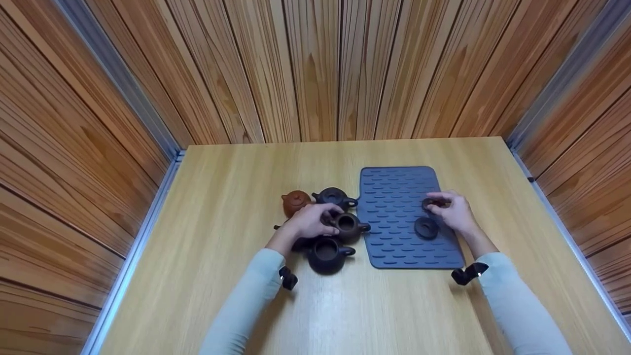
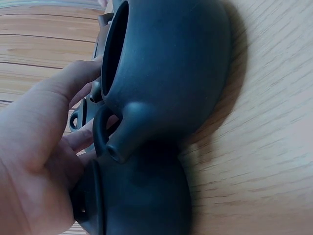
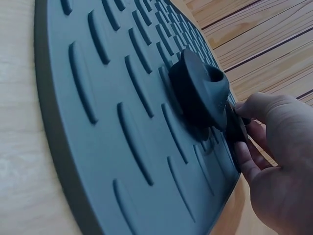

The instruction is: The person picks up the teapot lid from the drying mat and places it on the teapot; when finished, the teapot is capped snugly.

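My right hand (image 1: 456,213) pinches a small dark teapot lid (image 3: 236,126) between thumb and fingers, at the right side of the grey mat (image 1: 392,252). A second dark lid (image 1: 426,228), round with a hollowed top, lies on the mat just nearer to me. Over the group of teapots, my left hand (image 1: 311,221) holds the left side of a lidless brown teapot (image 1: 351,231), thumb and fingers spread round it. Close by stands a lidless black teapot (image 2: 181,68), its spout above a lidded dark teapot (image 2: 146,200) in the left wrist view. My palm partly covers that lidded one from above.
A reddish-brown teapot (image 1: 296,199) and a lidded black teapot (image 1: 332,195) stand behind my left hand. The mat lies right beside the teapots on the wooden table (image 1: 236,197). Plank walls (image 1: 315,74) enclose the back and both sides.
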Demonstrator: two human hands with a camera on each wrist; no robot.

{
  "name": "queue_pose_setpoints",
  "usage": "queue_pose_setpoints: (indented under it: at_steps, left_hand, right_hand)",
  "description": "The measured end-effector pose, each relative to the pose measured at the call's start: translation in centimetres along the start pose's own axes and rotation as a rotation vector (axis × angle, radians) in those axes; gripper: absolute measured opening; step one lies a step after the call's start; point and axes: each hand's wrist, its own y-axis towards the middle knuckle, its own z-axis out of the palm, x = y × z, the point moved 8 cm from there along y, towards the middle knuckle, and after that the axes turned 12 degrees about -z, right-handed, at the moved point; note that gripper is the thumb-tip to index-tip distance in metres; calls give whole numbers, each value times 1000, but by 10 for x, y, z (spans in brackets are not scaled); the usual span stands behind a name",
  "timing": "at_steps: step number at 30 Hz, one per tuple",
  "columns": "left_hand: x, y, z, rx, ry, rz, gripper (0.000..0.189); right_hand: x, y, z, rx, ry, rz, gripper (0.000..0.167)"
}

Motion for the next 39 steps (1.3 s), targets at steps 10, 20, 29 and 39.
queue_pose_setpoints:
  at_steps: [10,20,29,39]
  left_hand:
    - [0,0,0,1,1,0,51]
    - [-1,0,1,-3,5,6,51]
    - [-1,1,-1,-2,8,7,51]
    - [-1,0,0,0,9,13,52]
  right_hand:
    - [-4,-1,-1,-11,-38,23,30]
    - [4,-1,-3,-54,-49,-18,27]
    - [16,-5,-2,-76,-28,-52,25]
    - [36,-6,9,-67,-21,-114,23]
